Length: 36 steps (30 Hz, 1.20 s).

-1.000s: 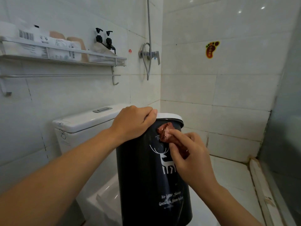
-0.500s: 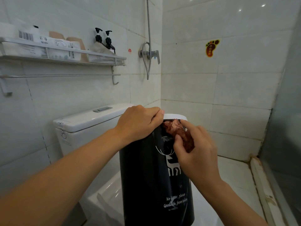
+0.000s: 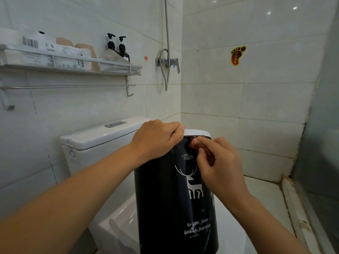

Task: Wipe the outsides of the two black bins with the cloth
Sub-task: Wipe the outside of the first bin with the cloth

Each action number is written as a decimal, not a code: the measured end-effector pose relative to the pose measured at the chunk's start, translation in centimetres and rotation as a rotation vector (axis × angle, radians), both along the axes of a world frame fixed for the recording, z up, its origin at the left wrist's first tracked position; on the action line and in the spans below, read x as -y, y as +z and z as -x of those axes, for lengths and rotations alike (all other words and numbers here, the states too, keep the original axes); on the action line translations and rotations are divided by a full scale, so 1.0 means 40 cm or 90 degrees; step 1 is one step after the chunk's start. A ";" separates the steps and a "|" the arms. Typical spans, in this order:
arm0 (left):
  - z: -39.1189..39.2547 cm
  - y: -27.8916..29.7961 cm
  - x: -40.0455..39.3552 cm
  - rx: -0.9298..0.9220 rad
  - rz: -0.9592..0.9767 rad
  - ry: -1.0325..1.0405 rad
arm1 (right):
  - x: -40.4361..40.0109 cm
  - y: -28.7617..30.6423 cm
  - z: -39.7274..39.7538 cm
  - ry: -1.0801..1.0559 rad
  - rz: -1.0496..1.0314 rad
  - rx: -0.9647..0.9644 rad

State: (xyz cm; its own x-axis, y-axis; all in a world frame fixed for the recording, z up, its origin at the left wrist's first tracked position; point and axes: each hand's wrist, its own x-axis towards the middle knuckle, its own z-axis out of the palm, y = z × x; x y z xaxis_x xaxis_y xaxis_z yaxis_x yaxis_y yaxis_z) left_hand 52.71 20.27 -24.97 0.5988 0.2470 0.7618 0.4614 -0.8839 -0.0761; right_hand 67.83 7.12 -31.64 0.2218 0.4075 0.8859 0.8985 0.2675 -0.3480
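A tall black bin (image 3: 165,202) with a white deer print and a white lid stands on the closed toilet lid in front of me. My left hand (image 3: 156,140) grips the bin's top edge from the left, fingers curled over the rim. My right hand (image 3: 218,167) pinches a small reddish-brown cloth (image 3: 194,143) and presses it against the bin's upper front, just under the lid. Most of the cloth is hidden behind my fingers. Only one bin is in view.
A white toilet cistern (image 3: 102,138) stands behind the bin at the left. A wall shelf (image 3: 73,66) holds bottles and packets. The shower valve and hose (image 3: 167,62) hang on the wall. A glass partition (image 3: 322,143) borders the right side.
My right hand has slid the cloth upward along the bin's front to just below the lid. My left hand keeps its grip on the rim.
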 end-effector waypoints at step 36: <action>0.009 -0.001 0.017 -0.004 -0.004 0.008 | 0.005 0.072 -0.007 -0.045 0.096 0.026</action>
State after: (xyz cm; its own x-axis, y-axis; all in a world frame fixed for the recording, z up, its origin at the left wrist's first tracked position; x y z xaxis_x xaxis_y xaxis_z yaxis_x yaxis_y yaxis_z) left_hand 52.34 19.59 -25.00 0.5998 0.2506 0.7599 0.4725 -0.8773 -0.0837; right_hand 68.09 6.93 -28.75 0.2193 0.5208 0.8251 0.9273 0.1516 -0.3421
